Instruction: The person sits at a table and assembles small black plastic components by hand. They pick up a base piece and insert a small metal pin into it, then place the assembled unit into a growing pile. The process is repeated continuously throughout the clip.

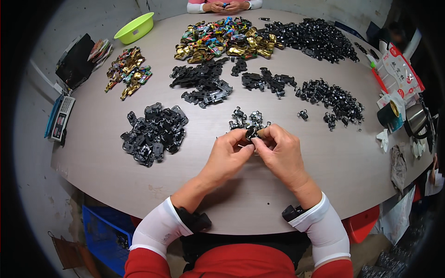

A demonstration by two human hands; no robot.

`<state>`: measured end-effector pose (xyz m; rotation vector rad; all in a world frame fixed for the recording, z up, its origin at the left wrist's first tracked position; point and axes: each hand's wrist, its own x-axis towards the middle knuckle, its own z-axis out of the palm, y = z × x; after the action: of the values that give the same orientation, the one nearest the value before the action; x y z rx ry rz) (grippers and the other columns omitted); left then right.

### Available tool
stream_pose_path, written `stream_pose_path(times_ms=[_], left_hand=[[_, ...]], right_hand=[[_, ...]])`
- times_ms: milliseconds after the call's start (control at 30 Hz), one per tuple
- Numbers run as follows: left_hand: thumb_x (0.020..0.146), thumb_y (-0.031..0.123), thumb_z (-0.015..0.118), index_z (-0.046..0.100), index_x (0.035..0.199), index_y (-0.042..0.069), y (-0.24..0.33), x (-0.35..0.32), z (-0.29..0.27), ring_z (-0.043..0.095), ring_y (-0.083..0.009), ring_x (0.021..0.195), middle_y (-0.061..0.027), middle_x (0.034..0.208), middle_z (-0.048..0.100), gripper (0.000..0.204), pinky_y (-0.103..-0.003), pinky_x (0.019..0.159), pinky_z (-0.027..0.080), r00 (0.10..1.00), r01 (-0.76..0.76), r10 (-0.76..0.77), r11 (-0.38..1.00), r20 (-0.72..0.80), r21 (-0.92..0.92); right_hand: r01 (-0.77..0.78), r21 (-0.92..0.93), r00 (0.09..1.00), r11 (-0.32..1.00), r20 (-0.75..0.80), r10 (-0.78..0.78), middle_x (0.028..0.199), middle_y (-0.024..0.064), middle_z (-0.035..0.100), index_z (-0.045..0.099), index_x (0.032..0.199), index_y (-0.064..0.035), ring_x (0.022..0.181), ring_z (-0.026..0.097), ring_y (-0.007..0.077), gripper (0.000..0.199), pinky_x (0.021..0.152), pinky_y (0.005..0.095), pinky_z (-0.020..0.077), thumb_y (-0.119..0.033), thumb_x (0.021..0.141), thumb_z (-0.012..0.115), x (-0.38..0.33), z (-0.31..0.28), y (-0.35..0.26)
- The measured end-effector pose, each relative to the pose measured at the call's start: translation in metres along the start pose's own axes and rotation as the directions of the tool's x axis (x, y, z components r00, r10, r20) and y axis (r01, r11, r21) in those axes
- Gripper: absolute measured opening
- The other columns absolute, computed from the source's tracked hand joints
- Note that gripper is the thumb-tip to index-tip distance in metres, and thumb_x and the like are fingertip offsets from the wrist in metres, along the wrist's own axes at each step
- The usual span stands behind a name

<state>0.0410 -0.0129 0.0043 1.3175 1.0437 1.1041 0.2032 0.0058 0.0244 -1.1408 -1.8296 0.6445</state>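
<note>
Our left hand [230,147] and right hand [277,147] meet over the bench [324,162], both pinching one small black part [251,133] beside a little pile of black parts [246,120].

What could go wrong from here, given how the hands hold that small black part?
1. Both hands, left hand and right hand, pinch one small black part at the fingertips above the table; a slipped grip could drop it, and it might roll off the near edge.
2. The small pile of black pieces lies just beyond the fingers; a forward nudge could scatter it.
3. A dropped part could get lost among similar black piles, such as the large black pile.
</note>
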Motion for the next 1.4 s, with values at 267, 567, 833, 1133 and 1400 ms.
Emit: stream_pose_path(times_ms=[267, 567, 833, 1133, 1400], left_hand=[[0.097, 0.017, 0.062, 0.063, 0.106, 0.0, -0.003, 0.003, -0.006, 0.063, -0.01, 0.083, -0.0045, 0.094, 0.067, 0.02, -0.026, 0.077, 0.053, 0.987, 0.141, -0.157, 0.936, -0.025, -0.322], [0.096, 0.021, 0.062, 0.063, 0.104, 0.002, 0.001, 0.014, -0.04, 0.061, -0.0119, 0.076, -0.0043, 0.091, 0.066, 0.02, -0.029, 0.073, 0.052, 0.934, -0.044, -0.096, 0.925, -0.343, -0.378], [0.097, 0.024, 0.063, 0.064, 0.103, 0.006, 0.001, 0.017, -0.056, 0.061, -0.0103, 0.078, -0.0021, 0.09, 0.067, 0.019, -0.029, 0.074, 0.052, 0.892, -0.104, -0.101, 0.903, -0.44, -0.418], [0.097, 0.024, 0.063, 0.064, 0.104, 0.005, -0.005, 0.016, -0.039, 0.062, -0.0115, 0.079, -0.0018, 0.093, 0.066, 0.02, -0.029, 0.075, 0.053, 0.934, 0.013, -0.157, 0.912, -0.32, -0.409], [0.097, 0.022, 0.063, 0.063, 0.101, 0.006, 0.002, 0.011, -0.027, 0.063, -0.0104, 0.083, -0.0032, 0.095, 0.067, 0.017, -0.028, 0.076, 0.055, 0.951, 0.134, -0.253, 0.853, -0.175, -0.505]], right_hand=[[-0.082, 0.227, 0.992, 0.97, 0.109, 0.059, 0.079, 0.0096, 0.067, 0.068, 0.092, 0.001, 0.066, 0.065, 0.0175, 0.011, 0.062, 0.0285, 0.0522, -0.003, 0.082, 0.066, 0.004, -0.007, 0.004], [-0.097, -0.032, 0.991, 0.995, 0.086, 0.099, 0.081, 0.0109, 0.068, 0.068, 0.086, 0.0018, 0.067, 0.064, 0.0177, 0.009, 0.064, 0.0289, 0.0517, -0.006, 0.081, 0.069, 0.014, -0.031, 0.04], [-0.078, -0.231, 0.992, 0.97, 0.082, 0.099, 0.084, 0.0128, 0.065, 0.068, 0.096, -0.0006, 0.074, 0.064, 0.026, 0.018, 0.07, 0.0357, 0.0517, -0.008, 0.079, 0.07, 0.01, -0.022, 0.04], [-0.073, -0.318, 0.985, 0.945, 0.127, 0.119, 0.088, 0.0109, 0.061, 0.067, 0.106, -0.003, 0.074, 0.06, 0.0262, 0.032, 0.071, 0.0364, 0.0494, -0.014, 0.077, 0.074, 0.018, -0.016, 0.047], [0.088, -0.073, 0.996, 0.993, 0.041, -0.085, 0.09, 0.0099, 0.062, 0.065, 0.103, -0.0034, 0.069, 0.059, 0.0214, 0.029, 0.066, 0.0328, 0.0509, -0.006, 0.075, 0.075, 0.016, -0.017, 0.019]])
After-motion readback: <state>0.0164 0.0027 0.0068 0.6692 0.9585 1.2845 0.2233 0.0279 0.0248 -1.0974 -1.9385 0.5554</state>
